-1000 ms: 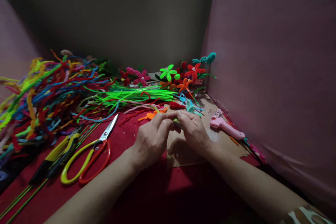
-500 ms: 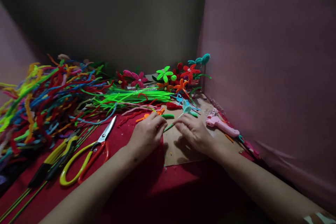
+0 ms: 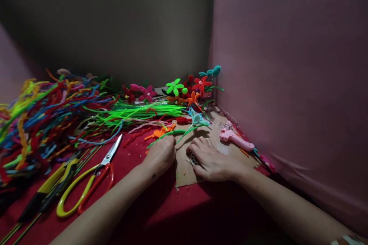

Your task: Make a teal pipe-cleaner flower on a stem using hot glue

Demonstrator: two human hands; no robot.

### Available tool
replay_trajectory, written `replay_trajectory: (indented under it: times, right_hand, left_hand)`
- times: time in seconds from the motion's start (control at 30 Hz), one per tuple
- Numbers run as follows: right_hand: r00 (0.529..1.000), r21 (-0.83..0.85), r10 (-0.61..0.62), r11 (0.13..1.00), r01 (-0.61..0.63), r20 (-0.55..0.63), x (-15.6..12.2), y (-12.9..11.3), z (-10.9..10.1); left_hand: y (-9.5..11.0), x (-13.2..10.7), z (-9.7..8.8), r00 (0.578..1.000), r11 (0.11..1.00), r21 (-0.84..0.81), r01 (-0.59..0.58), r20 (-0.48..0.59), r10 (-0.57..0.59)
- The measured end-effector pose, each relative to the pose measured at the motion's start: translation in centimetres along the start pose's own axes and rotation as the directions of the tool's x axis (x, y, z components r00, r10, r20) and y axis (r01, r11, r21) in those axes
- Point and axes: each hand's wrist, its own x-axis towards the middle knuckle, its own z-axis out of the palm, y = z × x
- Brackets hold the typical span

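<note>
My left hand (image 3: 162, 155) is closed at the left edge of the cardboard sheet (image 3: 184, 174). From its fingertips a thin green stem slants up to a pale blue pipe-cleaner flower (image 3: 196, 118). A curved green pipe cleaner (image 3: 175, 132) passes just behind the knuckles. My right hand (image 3: 211, 160) rests low over the cardboard, thumb and fingers around a small round object (image 3: 193, 159) with dark holes, mostly hidden beneath them. An orange pipe-cleaner flower (image 3: 160, 133) lies beyond my left hand.
Scissors (image 3: 107, 159) and yellow-black pliers (image 3: 59, 182) lie left on the red cloth. Behind them are a heap of coloured pipe cleaners (image 3: 43, 118), a green bundle (image 3: 140, 111) and finished flowers (image 3: 175, 87). A pink glue gun (image 3: 237, 139) lies right, near the pink wall (image 3: 287, 65).
My right hand has left the flower's stem and moved down onto the cardboard, around the round object. My left hand stays closed by the stem. The view has shifted slightly.
</note>
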Motion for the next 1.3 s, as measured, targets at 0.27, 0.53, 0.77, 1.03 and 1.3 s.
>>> replay_trajectory:
  times: [0.27,0.53,0.77,1.03,1.3]
  right_hand:
    - [0.924,0.819,0.303,0.574,0.018,-0.233,3.5,0.6,-1.5]
    - [0.888,0.947,0.411,0.310,0.079,-0.209,8.1,-1.4,-1.7]
    - [0.941,0.874,0.307,0.486,-0.026,-0.143,9.2,-2.5,-0.1]
    - [0.971,0.833,0.196,0.553,0.009,-0.140,8.5,-2.7,0.8]
    - [0.970,0.667,0.151,0.745,0.013,-0.189,8.4,-1.5,0.5]
  left_hand:
    - [1.0,-0.3,-3.8,0.986,0.497,-0.852,0.164,0.163,-0.046]
    - [0.0,0.1,-5.5,0.986,0.489,-0.867,0.095,0.013,-0.167]
    - [-1.3,0.9,-6.0,0.965,0.308,-0.951,0.003,-0.078,-0.250]
    - [-1.2,0.7,-5.3,0.964,0.196,-0.981,0.012,-0.040,-0.262]
    - [-1.6,1.3,-5.2,0.953,0.037,-0.999,0.021,0.008,-0.303]
